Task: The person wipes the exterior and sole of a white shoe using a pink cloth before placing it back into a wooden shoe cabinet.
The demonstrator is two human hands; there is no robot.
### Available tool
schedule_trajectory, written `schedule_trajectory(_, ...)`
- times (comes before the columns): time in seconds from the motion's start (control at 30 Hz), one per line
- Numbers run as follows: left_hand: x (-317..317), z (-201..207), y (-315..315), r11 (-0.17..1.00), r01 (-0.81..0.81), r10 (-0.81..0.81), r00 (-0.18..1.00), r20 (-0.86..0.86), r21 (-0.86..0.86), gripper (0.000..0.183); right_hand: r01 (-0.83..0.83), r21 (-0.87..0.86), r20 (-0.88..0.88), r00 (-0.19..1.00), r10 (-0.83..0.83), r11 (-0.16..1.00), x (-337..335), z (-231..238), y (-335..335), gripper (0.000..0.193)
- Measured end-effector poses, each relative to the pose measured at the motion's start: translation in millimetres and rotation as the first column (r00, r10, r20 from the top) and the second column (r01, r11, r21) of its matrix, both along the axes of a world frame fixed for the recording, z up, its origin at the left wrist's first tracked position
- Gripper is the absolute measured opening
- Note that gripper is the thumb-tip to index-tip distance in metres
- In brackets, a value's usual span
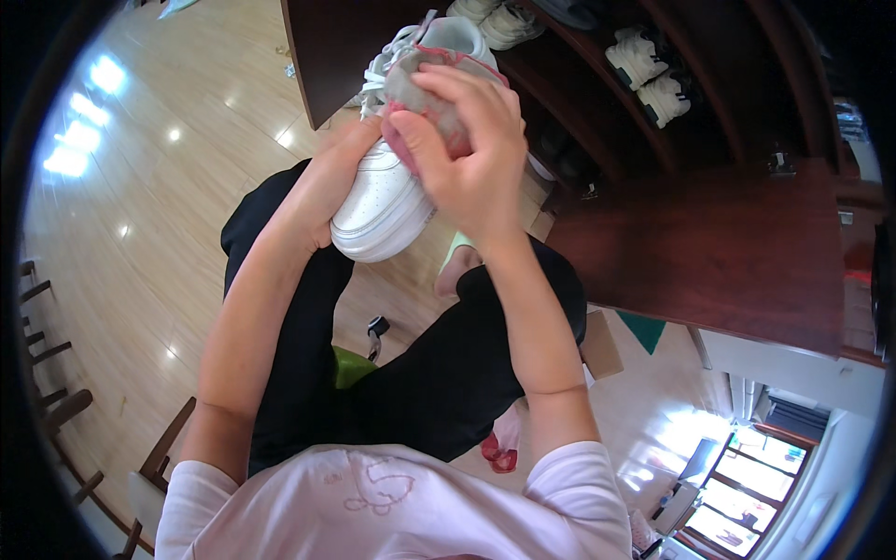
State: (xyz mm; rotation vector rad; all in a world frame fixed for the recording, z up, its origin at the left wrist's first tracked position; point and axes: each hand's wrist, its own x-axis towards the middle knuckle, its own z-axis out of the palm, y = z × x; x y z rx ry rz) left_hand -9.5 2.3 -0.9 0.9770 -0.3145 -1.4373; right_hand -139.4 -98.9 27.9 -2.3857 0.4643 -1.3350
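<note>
Left hand [327,182] is gripping the white shoe [381,210] along its left side, and the right hand [471,154] is pressing a bunched grey-pink cloth [403,86], pinched between thumb and fingers, against its upper. Wiping is apparently under way: the toe is looking white, but cloth and hand are covering part of the upper, so what remains cannot be judged. The open cabinet [611,140] is holding other white shoes [644,75].

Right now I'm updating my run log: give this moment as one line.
left hand: gripping white shoe | right hand: holding grey-and-pink cloth against it | nearby: open cabinet, white sneakers on shelf
</note>
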Motion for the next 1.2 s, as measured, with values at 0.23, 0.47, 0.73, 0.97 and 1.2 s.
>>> schedule_trajectory(0.23, -7.9, 4.2, -0.8, 0.998, -0.021, 0.019, 0.999, -0.042, -0.054, 0.037, 0.056, 0.004, 0.110, 0.992, -0.056, 0.998, -5.0, -0.4, -27.3, 0.021)
schedule_trajectory(0.47, -9.2, -2.5, 5.1, 0.993, -0.090, 0.092, 0.995, 0.024, -0.072, 0.038, -0.123, -0.012, 0.035, 0.992, 0.124, 0.992, -0.3, 4.5, -9.8, 0.014)
schedule_trajectory(0.73, -13.8, 10.6, -0.3, 0.996, -0.073, 0.083, 0.978, 0.192, -0.060, 0.042, 0.067, 0.275, 0.308, 0.939, -0.154, 0.959, 11.4, -14.6, -38.2, 0.018)
schedule_trajectory(0.97, -10.8, 0.9, 4.1, 0.991, -0.105, 0.117, 0.983, 0.145, -0.087, 0.044, -0.023, -0.145, 0.185, 0.982, 0.050, 0.989, 20.0, -9.6, -20.4, 0.023)
schedule_trajectory(1.2, -14.4, 5.5, 4.1, 0.996, -0.076, 0.088, 0.950, 0.301, -0.054, 0.042, -0.023, 0.435, 0.368, 0.917, -0.154, 0.900, 18.2, -32.8, -67.3, 0.023)
